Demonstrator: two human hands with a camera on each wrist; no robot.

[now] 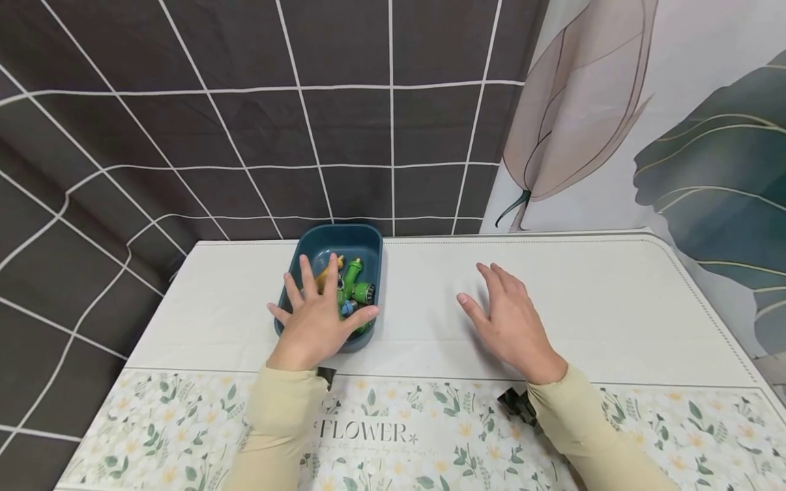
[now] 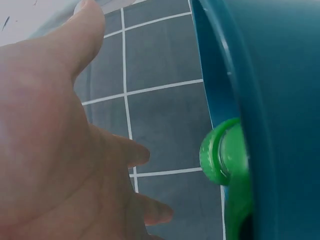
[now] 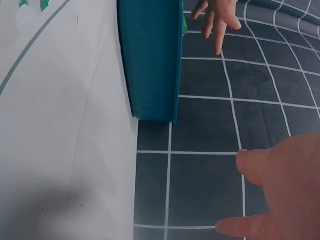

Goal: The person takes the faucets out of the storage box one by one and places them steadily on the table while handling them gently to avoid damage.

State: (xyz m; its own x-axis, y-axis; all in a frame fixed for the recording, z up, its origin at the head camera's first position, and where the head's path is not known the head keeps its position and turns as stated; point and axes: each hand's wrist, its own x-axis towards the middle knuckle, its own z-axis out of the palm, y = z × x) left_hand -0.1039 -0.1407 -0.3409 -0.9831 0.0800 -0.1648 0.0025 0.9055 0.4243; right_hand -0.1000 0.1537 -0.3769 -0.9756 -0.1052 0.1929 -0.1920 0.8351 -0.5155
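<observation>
While my left hand, fingers wide, half-hides green pieces in a blue plastic bin, my loose-fingered right hand overhangs white worktop.

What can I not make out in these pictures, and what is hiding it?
Head view: the full shape of the yellow piece in the blue bin, partly behind the left hand.
Head view: the print below "FLOWER", too small to read.
Left wrist view: part of the green piece, behind the bin's wall.
Right wrist view: part of the right hand, cut off by the edge.
</observation>
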